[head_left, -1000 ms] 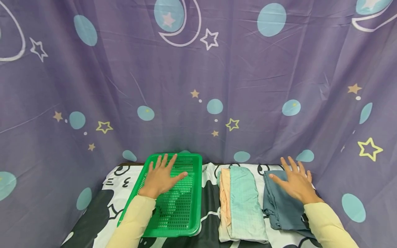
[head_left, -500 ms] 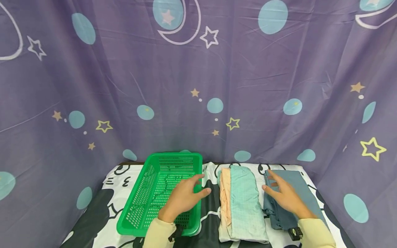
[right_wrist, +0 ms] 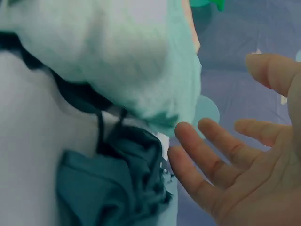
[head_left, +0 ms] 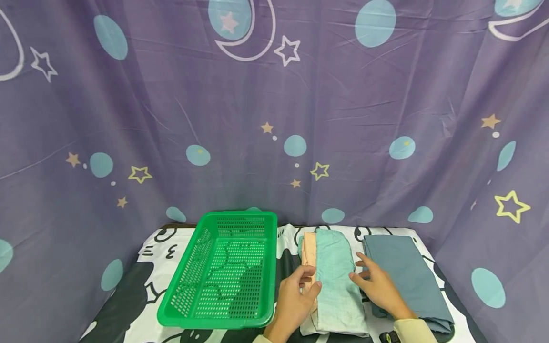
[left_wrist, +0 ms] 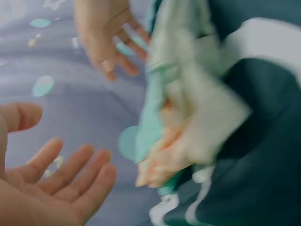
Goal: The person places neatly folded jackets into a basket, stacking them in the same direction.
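A folded mint-green cloth (head_left: pixel 338 290) with a peach strip (head_left: pixel 310 247) along its left side lies on the patterned sheet. My left hand (head_left: pixel 296 297) is at the peach side, its fingertips right at the edge. On the other side, my right hand (head_left: pixel 379 288) is beside the mint cloth's right edge, thumb and fingers apart. Both wrist views show relaxed, spread fingers holding nothing: the left hand (left_wrist: pixel 61 183) and the right hand (right_wrist: pixel 230 155). A folded blue-grey cloth (head_left: pixel 405 271) lies under and to the right of my right hand.
A green perforated plastic basket (head_left: pixel 231 323) stands left of the cloths. The black-and-white sheet (head_left: pixel 143 295) covers the table. A purple curtain (head_left: pixel 240 105) with stars and dots rises behind and at both sides.
Both hands have come down and inward. The left moved right from over the basket to the peach edge; the right moved left from the blue-grey cloth to the mint cloth. The cloths stay put.
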### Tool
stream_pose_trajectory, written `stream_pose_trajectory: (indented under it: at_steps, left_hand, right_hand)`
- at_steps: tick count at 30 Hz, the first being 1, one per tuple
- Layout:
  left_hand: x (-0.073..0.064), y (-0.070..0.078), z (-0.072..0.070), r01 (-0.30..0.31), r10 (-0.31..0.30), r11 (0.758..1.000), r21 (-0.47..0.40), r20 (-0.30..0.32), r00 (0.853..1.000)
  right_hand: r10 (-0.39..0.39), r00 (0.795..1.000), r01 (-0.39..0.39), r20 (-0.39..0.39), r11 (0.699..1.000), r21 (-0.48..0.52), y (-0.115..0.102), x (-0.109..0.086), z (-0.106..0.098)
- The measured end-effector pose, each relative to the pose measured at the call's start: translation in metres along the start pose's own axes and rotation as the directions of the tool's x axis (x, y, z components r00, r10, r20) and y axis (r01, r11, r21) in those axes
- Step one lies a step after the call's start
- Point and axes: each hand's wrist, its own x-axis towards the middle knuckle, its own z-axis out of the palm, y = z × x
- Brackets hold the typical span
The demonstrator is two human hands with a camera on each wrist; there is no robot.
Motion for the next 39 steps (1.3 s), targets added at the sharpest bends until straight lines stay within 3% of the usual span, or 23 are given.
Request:
stream_pose_trajectory:
  at_steps: [4, 7, 17, 26, 39]
  left_hand:
    - [0.0, -0.015, 0.017, 0.053, -0.044, 0.995, 0.084, -0.101, 0.994]
    - [0.003, -0.023, 0.024, 0.087, -0.069, 0.986, 0.14, -0.129, 0.989]
    - [0.019, -0.042, 0.037, 0.149, -0.132, 0.976, 0.159, -0.11, 0.985]
    - [0.026, -0.052, 0.04, 0.187, -0.175, 0.972, 0.142, -0.09, 0.98]
    - [0.034, -0.065, 0.05, 0.19, -0.177, 0.969, 0.16, -0.094, 0.98]
  right_hand:
    - [-0.024, 0.999, 0.023, -0.025, 0.999, -0.048, 0.0, 0.002, 0.011]
    - [-0.028, 0.998, 0.024, -0.049, 0.997, -0.073, -0.001, 0.003, 0.015]
    - [-0.008, 0.996, -0.003, -0.088, 0.992, -0.126, 0.0, 0.008, 0.023]
    - [0.041, 0.995, -0.05, -0.088, 0.994, -0.102, 0.011, 0.015, 0.033]
    - [0.074, 0.996, -0.081, -0.057, 0.989, -0.127, 0.01, 0.023, 0.039]
